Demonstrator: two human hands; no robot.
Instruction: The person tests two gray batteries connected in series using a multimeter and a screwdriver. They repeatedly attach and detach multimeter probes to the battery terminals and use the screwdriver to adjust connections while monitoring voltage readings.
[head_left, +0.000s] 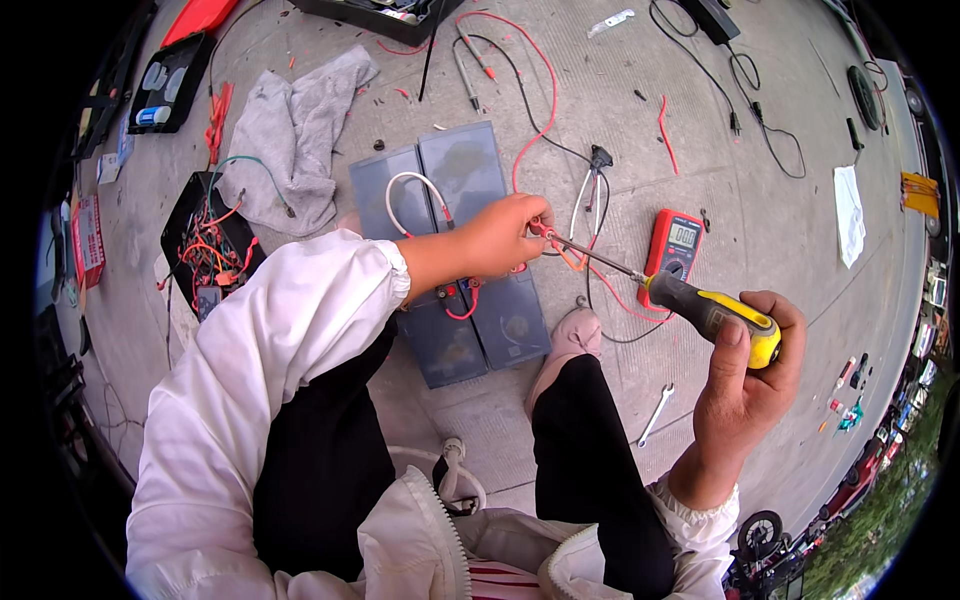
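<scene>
Between its thumb and fingers, my left hand pinches a red wire end with a ring-shaped terminal. The shaft tip of a screwdriver meets that terminal or lies right at it; which one I cannot tell. Its black-and-yellow handle is gripped by my right hand. Several grey battery blocks lie below my left hand, partly hidden by my forearm. A white cable arches over the far blocks, and a short red lead links the near ones. A red digital multimeter lies beyond the screwdriver.
A combination wrench lies right of my foot. Grey cloth and a black case of tangled wires are at left. Test probes, a black socket with leads and a power adapter lie farther off.
</scene>
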